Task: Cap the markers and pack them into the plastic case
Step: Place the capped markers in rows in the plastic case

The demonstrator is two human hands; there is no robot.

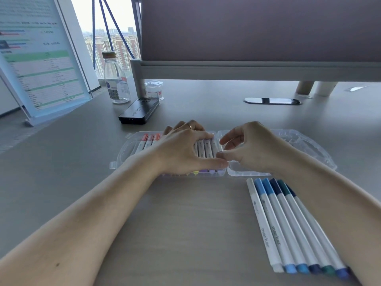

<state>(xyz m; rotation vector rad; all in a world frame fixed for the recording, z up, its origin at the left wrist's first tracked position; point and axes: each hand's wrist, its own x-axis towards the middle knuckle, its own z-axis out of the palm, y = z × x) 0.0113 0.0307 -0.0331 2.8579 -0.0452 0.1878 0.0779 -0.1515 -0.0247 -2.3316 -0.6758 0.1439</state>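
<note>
A clear plastic case lies open on the desk, its lid folded out to the right. A row of capped markers fills the left half. My left hand lies flat over the row, fingers straight, thumb along the near edge. At the case's hinge my right hand hovers with fingers loosely curled, thumb and fingertips touching the rightmost marker; whether it pinches it is unclear. Several capped white, blue and teal markers lie side by side on the desk at the near right.
A black power bank lies behind the case. Further back stand a clear bottle and a small jar. A document stand leans at the left. A grey partition spans the back above a cable port.
</note>
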